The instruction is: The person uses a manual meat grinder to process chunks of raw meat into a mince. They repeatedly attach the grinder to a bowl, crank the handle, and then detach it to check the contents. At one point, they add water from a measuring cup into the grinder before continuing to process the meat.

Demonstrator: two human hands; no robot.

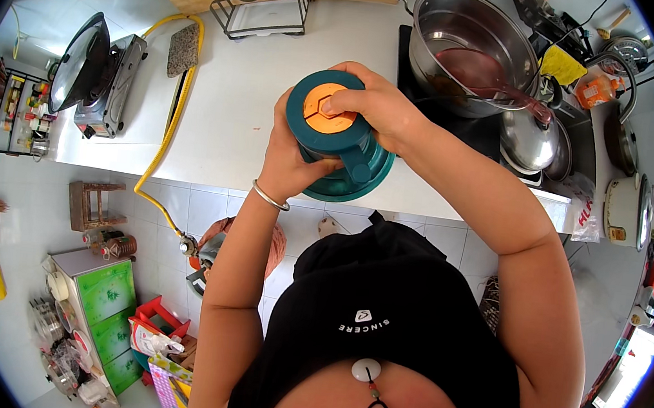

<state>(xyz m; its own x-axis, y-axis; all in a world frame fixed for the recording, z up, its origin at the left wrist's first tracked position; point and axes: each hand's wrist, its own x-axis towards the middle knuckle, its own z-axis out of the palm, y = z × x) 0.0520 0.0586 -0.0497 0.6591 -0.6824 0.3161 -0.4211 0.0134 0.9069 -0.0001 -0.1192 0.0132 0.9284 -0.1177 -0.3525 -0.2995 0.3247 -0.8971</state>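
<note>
Over the front edge of the white counter I hold a teal plastic kitchen device (356, 160) with a thick round rim and a wider round base. In its top sits an orange disc (320, 123) with a hexagonal middle. My left hand (288, 161), with a bangle at the wrist, is wrapped around the device's left side. My right hand (380, 105) grips the far right side, its thumb pressed on the orange disc. The fingertips behind the device are hidden. I cannot tell its exact kind.
A large steel pot (472, 49) stands on the black hob, right of my hands. Beside it is a lidded pan (526, 137). At the back is a wire rack (260, 1). Left are a gas stove (114, 85) and a yellow hose (161, 149) hanging over the counter edge.
</note>
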